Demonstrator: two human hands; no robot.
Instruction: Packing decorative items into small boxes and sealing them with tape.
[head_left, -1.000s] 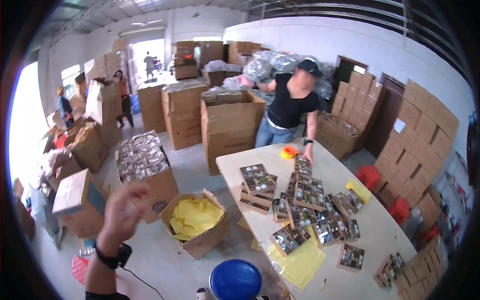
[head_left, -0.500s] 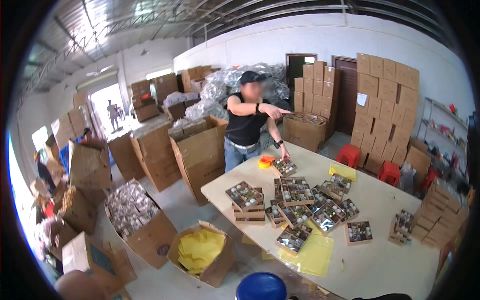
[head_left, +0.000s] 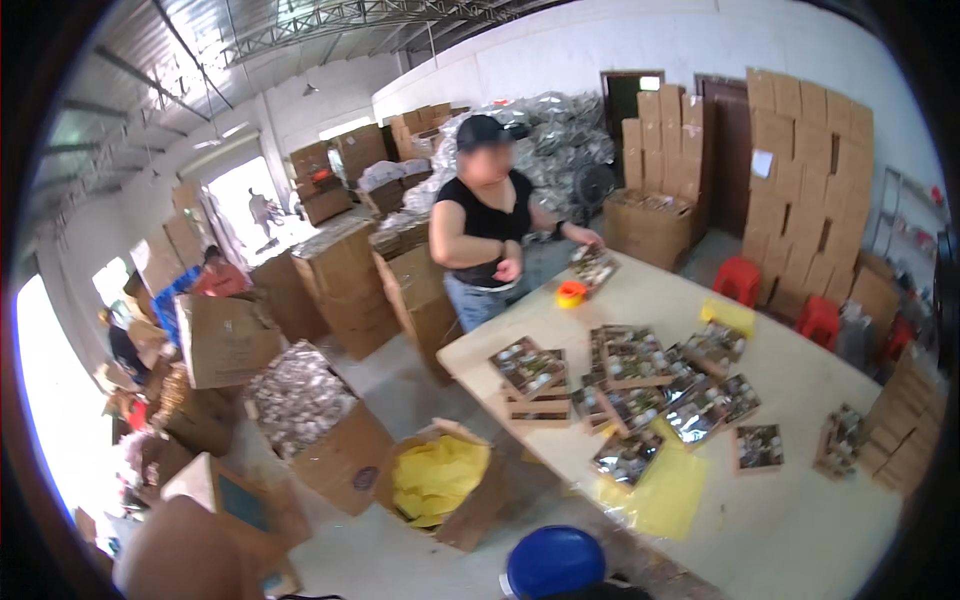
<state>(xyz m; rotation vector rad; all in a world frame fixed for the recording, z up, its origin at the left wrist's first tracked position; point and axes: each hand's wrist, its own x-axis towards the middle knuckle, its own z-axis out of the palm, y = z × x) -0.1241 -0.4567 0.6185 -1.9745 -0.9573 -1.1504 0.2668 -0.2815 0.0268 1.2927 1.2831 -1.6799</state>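
Note:
At the lower left rim a blurred, rounded, skin-toned shape looks like part of my left arm; no fingers show on it. My right hand is outside the picture. The pale table carries several open-topped brown boxes with divided, mixed contents, some stacked and some tilted. Yellow sheets lie under the nearer boxes. Across the table stands a person in a black top, one hand at a similar box by the far edge. An orange-yellow tape roll sits beside that box.
Below the table's near edge is a blue round-topped object. Left of it stand an open carton of yellow sheets and a carton of silvery packets. Tall carton stacks and red stools line the right side.
My view has shifted, so the table sits further right. The person opposite has lowered the outstretched pointing arm to the waist. Another person in orange-red now shows at the left. The skin-toned shape looks larger.

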